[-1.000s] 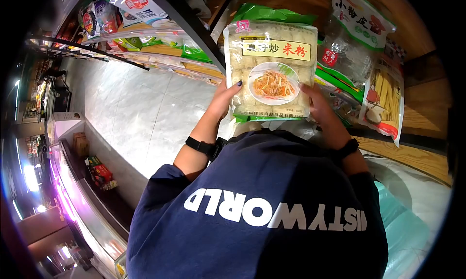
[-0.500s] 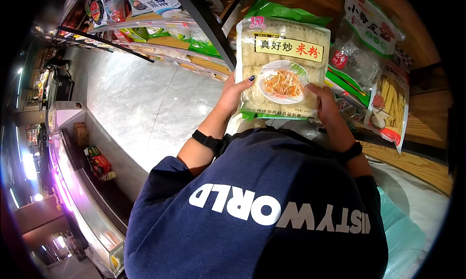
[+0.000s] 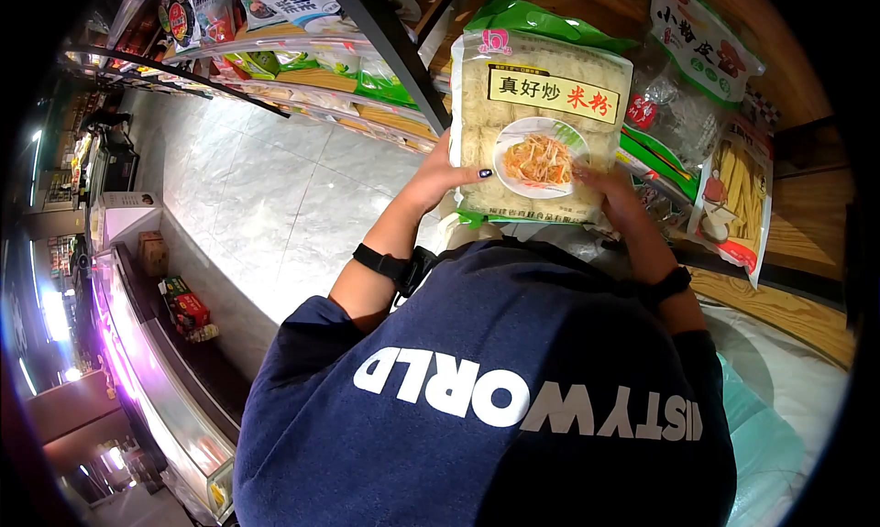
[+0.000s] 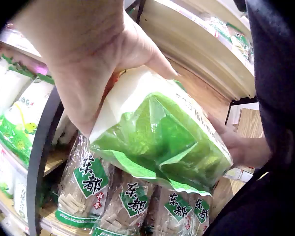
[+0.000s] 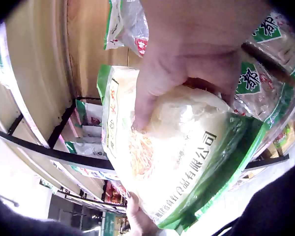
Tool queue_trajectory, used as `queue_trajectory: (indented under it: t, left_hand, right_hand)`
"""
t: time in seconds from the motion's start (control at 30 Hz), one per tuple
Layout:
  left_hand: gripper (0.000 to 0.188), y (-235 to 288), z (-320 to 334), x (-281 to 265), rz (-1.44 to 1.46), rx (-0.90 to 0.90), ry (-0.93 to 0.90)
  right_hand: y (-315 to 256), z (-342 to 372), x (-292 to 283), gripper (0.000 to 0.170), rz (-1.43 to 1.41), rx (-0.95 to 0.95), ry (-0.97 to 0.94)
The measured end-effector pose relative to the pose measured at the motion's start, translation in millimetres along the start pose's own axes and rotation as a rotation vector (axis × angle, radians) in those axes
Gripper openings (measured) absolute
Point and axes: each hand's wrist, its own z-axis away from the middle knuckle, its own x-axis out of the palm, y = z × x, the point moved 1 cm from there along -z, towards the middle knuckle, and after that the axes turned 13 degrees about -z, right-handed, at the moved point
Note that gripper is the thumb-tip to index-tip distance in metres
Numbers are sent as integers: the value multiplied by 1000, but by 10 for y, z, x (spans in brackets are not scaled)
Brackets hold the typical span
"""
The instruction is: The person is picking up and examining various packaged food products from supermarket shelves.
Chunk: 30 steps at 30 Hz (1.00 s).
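Observation:
A clear and green bag of rice noodles [image 3: 513, 96] is held upright in front of the chest, its front with a pictured noodle dish facing up at the head camera. My left hand [image 3: 434, 177] grips its left side, thumb laid across the front beside the picture. On the other side, my right hand [image 3: 616, 195] grips the lower right edge, with the thumb over the edge of the dish picture. The left wrist view shows the bag's folded green end [image 4: 157, 140]. Most fingers of both hands are hidden behind the bag in the head view.
Just right of the bag, a wooden shelf [image 3: 807, 225] holds a bag of yellow sticks [image 3: 733, 192] and a white-and-green packet [image 3: 701, 41]. Several noodle packs [image 4: 132, 199] lie below the held bag. A dark shelf post [image 3: 390, 50] stands close on the left.
The bag and both hands shifted right in the head view, partly with the whole scene. Both thumbs now reach further over the bag's front.

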Motion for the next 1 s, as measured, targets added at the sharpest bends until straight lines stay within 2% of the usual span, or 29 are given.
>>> queue_trajectory:
  t: [0.23, 0.37, 0.57, 0.7, 0.77, 0.8, 0.9, 1.0]
  left_hand:
    - [77, 41, 35, 59, 27, 23, -9]
    - [66, 41, 21, 60, -37, 61, -2]
    - [60, -19, 16, 46, 5, 43, 0]
    - [66, -31, 39, 51, 8, 20, 3]
    - [75, 36, 57, 56, -10, 27, 13]
    - [76, 111, 44, 43, -23, 54, 31]
    - [80, 466, -40, -11, -73, 152, 57]
    - [79, 942, -380, -67, -141, 322, 57]
  right_hand:
    - [-10, 27, 12, 45, -13, -43, -18]
    - [-68, 44, 71, 46, 2, -87, 10]
    - [-35, 37, 31, 47, 29, -104, 4]
    - [-51, 32, 27, 51, 61, -88, -22]
    - [-116, 99, 52, 55, 223, -110, -12]
    - [-202, 114, 87, 57, 304, -134, -11]
    - [-611, 241, 436, 64, 243, -287, -110]
    - [-1025, -3, 543, 67, 226, -484, -222]
